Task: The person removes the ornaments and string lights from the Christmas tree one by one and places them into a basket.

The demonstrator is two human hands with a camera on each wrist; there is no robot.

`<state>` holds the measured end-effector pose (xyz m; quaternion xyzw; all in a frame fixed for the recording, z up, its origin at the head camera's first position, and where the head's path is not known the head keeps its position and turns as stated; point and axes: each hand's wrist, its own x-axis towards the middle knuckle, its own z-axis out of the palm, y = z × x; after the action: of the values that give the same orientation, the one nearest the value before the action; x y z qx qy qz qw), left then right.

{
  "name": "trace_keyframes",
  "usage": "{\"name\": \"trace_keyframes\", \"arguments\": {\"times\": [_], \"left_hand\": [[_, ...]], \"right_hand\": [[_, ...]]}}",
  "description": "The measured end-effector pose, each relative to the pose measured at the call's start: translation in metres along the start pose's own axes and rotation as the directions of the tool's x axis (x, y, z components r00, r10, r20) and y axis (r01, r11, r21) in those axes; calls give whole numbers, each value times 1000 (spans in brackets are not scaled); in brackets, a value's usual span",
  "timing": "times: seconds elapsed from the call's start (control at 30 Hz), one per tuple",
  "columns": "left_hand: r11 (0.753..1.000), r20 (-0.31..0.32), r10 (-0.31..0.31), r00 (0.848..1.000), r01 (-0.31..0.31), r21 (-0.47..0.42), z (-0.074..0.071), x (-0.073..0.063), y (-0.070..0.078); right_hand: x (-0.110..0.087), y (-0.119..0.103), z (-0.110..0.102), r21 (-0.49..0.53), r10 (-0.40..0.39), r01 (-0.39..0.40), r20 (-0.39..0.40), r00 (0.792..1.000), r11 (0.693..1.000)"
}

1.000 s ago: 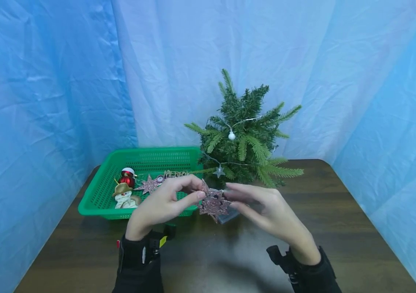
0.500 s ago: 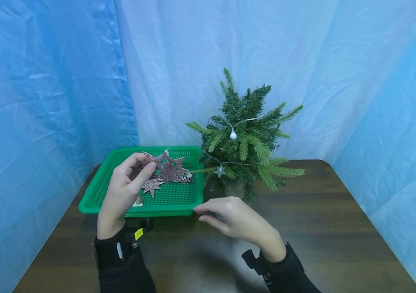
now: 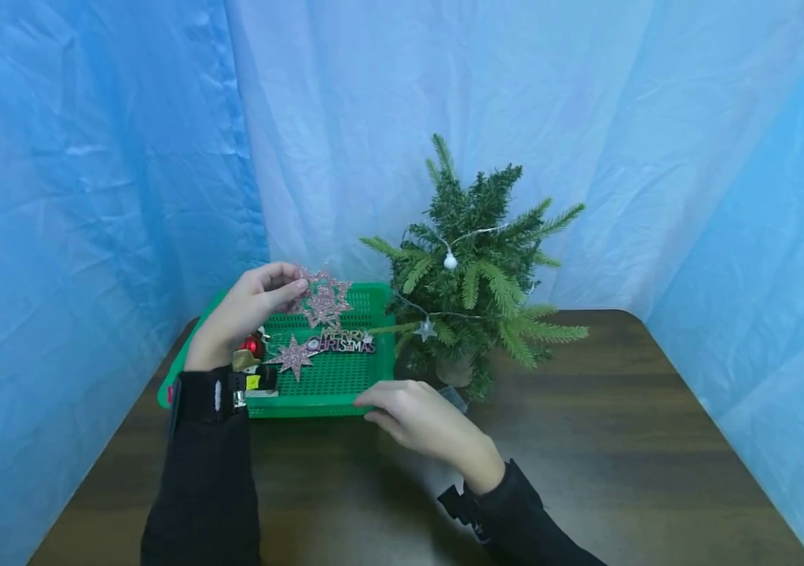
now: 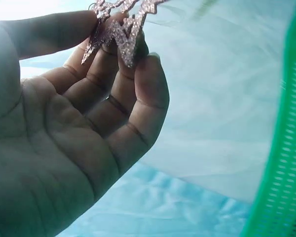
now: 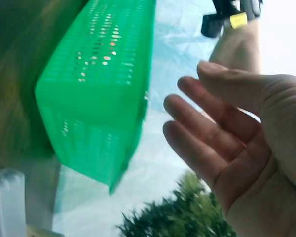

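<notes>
My left hand (image 3: 246, 306) pinches a pink glitter star ornament (image 3: 325, 300) between thumb and fingers, above the green basket (image 3: 324, 406). In the left wrist view the ornament's jagged points (image 4: 126, 44) stick out past the fingertips. Below it in the basket lie another glitter star (image 3: 294, 358), a "Merry Christmas" sign (image 3: 342, 343) and a partly covered red ornament (image 3: 253, 346). My right hand (image 3: 423, 420) hovers by the basket's front right corner, holding nothing. Its fingers (image 5: 202, 143) are loosely bent in the right wrist view.
A small Christmas tree (image 3: 475, 267) stands right of the basket, with a string of lights bearing a white ball (image 3: 450, 260) and a clear star (image 3: 426, 329). A clear plastic piece (image 3: 455, 398) lies near its base. Blue curtains (image 3: 515, 94) surround the table (image 3: 628, 440).
My left hand has carried the glitter star from in front of the tree, leftward and up over the basket. The right hand has come away from the ornament and moved left.
</notes>
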<state>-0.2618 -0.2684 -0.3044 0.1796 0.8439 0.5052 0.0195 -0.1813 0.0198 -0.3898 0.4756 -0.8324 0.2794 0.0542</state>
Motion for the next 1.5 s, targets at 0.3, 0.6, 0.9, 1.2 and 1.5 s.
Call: {"name": "trace_keyframes", "arguments": {"times": [0.3,0.6,0.9,1.2,1.5], "left_hand": [[982,218,-187,958,178,62,0,58,-40],[925,412,-378,829,351,143,11,90,-89],[841,426,-539,727,492,224,19,95,-122],[792,474,-604,641,546,273,28,88,-128],[814,503,-580,640,456,360,36,90,-136]], "right_hand": [[15,3,18,-133,87,-78,61,994,988],[17,5,27,-258,130,-110,61,990,960],[20,8,35,-307,141,-136,-9,990,942],[18,8,39,-315,121,-127,-39,992,941],[18,8,40,-320,110,-120,-49,993,940]]}}
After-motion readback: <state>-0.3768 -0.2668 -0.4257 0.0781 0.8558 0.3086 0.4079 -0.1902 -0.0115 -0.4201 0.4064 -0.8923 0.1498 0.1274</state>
